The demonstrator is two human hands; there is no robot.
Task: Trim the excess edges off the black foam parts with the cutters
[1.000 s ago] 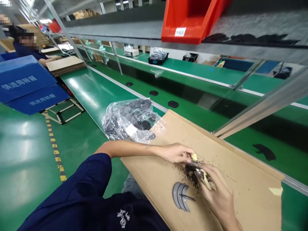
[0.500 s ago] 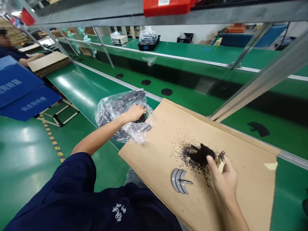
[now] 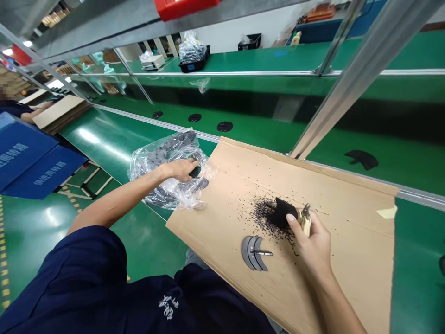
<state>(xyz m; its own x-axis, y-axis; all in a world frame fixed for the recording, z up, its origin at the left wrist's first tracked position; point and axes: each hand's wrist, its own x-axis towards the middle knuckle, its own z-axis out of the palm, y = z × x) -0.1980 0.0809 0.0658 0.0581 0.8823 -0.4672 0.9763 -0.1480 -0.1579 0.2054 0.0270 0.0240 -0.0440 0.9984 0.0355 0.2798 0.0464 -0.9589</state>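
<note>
My left hand reaches into a clear plastic bag of dark grey curved parts and its fingers close round one of them. My right hand rests on a sheet of cardboard, gripping a small cutting tool with a cream handle. Its thumb presses on a black curved part that lies in a scatter of black crumbs. A small stack of grey crescent parts lies on the cardboard nearer to me.
Past the cardboard runs a green conveyor belt carrying black round parts and one black piece at the right. A slanted metal post rises behind the cardboard. Blue boxes stand at left, near another person's arm.
My left hand left the black part on the cardboard and reached into the plastic bag. My right hand keeps the tool and now holds the part down alone. My view tilted downward.
</note>
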